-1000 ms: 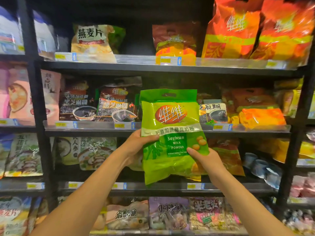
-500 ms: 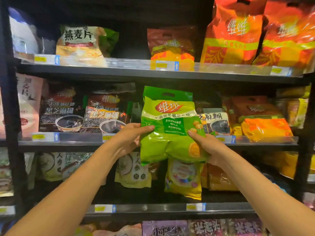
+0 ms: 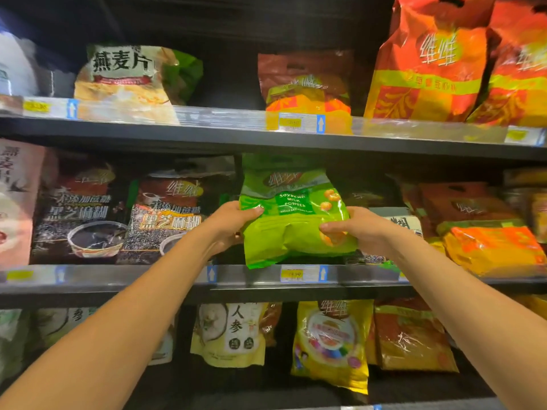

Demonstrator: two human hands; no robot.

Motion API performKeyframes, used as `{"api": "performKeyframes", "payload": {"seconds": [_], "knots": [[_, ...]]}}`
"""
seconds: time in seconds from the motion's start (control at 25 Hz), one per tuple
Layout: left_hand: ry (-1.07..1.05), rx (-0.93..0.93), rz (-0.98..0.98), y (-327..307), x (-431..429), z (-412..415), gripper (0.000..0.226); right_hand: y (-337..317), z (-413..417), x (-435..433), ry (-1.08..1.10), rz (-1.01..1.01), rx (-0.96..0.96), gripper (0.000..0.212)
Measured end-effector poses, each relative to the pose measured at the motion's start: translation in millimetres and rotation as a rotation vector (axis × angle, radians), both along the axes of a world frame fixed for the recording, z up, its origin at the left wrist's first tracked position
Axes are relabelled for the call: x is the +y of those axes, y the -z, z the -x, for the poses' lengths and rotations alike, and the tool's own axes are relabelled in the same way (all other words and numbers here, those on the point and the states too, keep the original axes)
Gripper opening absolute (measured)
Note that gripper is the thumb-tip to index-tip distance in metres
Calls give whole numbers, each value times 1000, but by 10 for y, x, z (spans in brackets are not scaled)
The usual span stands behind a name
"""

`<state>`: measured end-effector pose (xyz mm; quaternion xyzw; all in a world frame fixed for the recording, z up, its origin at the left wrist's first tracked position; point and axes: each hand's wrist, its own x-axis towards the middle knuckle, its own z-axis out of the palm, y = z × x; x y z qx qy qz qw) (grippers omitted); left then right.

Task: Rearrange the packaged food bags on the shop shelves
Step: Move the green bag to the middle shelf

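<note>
- A person's left hand [image 3: 231,223] and right hand [image 3: 358,229] hold a green soybean milk powder bag [image 3: 291,220] at the mouth of the middle shelf [image 3: 88,281]. It sits in the gap between a black sesame paste bag [image 3: 168,214] and a partly hidden pack with a white label [image 3: 399,221].
- The left hand grips the bag's left edge, thumb on the front face and the other fingers hidden behind it. The right hand clasps the lower right corner, curled fingertips pressing on the front.
- The bag leans back, its top tucked under the upper shelf [image 3: 207,137]. Its bottom hem hangs just over the clear price rail, above a yellow price tag [image 3: 291,274]. Whether any of it already rests on the shelf board cannot be told.
- The step in hand appears to be the placing itself: the bag is being fed into its slot.
- The next move likely calls for pushing the base clear of the rail and back into the gap. The bag would then need standing upright before both hands let go, without knocking the neighbouring packs.
- One second earlier the bag hung lower, upright and facing the camera, in front of the shelf below. Half a second earlier its lower half still drooped beneath the rail. It has since risen and tipped backward into the opening, with both hands in much the same grip.
</note>
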<state>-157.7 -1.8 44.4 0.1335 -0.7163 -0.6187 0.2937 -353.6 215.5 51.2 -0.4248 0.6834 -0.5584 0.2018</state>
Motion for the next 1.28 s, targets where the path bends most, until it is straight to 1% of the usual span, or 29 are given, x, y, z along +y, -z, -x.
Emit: {"api": "performKeyframes", "payload": {"seconds": [0.08,0.2,0.32,0.4,0.48,0.52,0.56,0.6,0.64,0.68,0.72,0.8,0.88,0.96,1.04,1.16,1.28], "knots": [[-18,-1,4,-35,-90,120,20,32,63,-102,72,-18,51,40],[-12,8,-28,-72,-190,243,40,74,67,-175,142,-20,141,34],[-4,18,-54,-79,-255,292,46,84,45,-224,202,14,235,26],[-22,-50,-12,-23,-287,286,48,138,24,-267,291,-25,378,32],[-28,-197,66,63,-344,242,52,253,29,-337,398,-175,584,50],[-14,-264,87,103,-357,217,58,316,17,-365,425,-250,658,55],[9,-316,107,133,-353,185,71,360,7,-384,433,-303,698,56],[22,-357,159,152,-340,157,88,381,0,-395,429,-332,708,57],[5,-405,233,157,-339,150,106,381,-7,-402,410,-347,690,58],[-27,-437,323,163,-312,131,116,374,-11,-406,377,-357,648,59],[-39,-433,356,166,-285,119,119,364,-2,-416,339,-373,601,60],[-41,-406,357,192,-264,126,118,349,27,-442,307,-385,565,63],[-107,-404,424,230,-262,170,114,355,78,-491,321,-378,568,64],[-174,-383,480,268,-261,231,107,372,132,-553,347,-403,628,66],[-210,-409,526,262,-273,317,95,371,158,-602,393,-441,704,67],[-256,-517,669,207,-266,425,71,363,167,-648,453,-452,744,64],[-286,-562,761,168,-261,568,52,368,207,-686,538,-478,798,60]]}}
